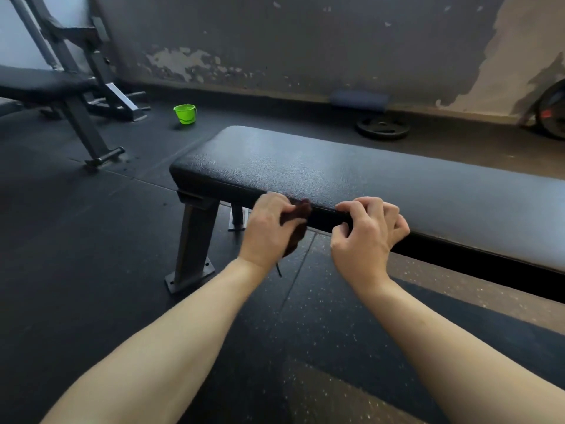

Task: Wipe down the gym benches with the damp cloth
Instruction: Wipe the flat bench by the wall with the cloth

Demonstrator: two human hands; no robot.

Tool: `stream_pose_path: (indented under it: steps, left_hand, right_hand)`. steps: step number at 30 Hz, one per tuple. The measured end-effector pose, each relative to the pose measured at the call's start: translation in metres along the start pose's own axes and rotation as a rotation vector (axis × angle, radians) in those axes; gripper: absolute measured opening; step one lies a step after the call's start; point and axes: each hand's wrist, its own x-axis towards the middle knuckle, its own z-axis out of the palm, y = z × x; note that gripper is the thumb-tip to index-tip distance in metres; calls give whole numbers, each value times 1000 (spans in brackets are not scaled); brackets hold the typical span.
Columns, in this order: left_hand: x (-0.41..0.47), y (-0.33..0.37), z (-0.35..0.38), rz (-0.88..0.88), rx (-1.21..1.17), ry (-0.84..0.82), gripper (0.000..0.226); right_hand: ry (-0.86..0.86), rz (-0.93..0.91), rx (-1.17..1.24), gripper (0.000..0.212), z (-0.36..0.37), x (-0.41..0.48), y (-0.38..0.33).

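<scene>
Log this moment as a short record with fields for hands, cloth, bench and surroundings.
left hand: grips the dark cloth against the near side edge of the flat bench
right hand: fingers curled on the same edge, thumb against the pad's side
cloth state: bunched, part hanging below the hand
floor: green bucket beyond the bench's end; weight plate lying flat near the wall
other bench: back left

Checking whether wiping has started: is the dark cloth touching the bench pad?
Touching. The head view shows the left hand pressing the cloth against the near edge of the bench pad, no gap visible.
</scene>
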Motion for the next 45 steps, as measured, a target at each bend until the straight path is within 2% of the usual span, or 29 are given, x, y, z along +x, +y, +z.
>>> stream_pose_path:
  steps: [3,6,8,12,15,17,24,27,34,38,43,45]
  left_hand:
    - [-3,25,17,156,41,-85,15]
    - [1,8,5,146,82,-84,17]
    - [5,-21,-11,20,114,-29,21]
    - [11,-62,-41,-352,89,196,23]
    - [10,-56,-35,-474,-14,277,22]
    - [7,-48,-27,-437,-20,277,22]
    - [-3,-10,-5,-90,15,15,21]
    - [2,-19,-11,-66,38,15,22]
    - [9,-65,-36,-374,7,165,21]
    - [9,-65,-33,-463,-63,223,21]
    - [17,-94,-49,-742,-91,516,24]
    - [18,-99,-52,-779,-111,498,23]
  right_hand:
    - [11,21,5,29,2,2,-6]
    - [3,21,29,29,1,3,-6]
    - [-2,14,36,31,1,1,-4]
    - [-1,10,43,31,1,1,-3]
    - [-2,8,44,30,2,1,-5]
    - [-2,-10,43,30,2,0,-5]
    - [3,-43,29,29,16,4,-19]
    - [5,-51,39,28,20,5,-24]
    - [-15,-71,91,27,35,9,-41]
    - [-65,-107,89,25,46,23,-58]
    - [-224,-195,-23,29,61,38,-75]
    - [-282,-226,-96,28,65,38,-77]
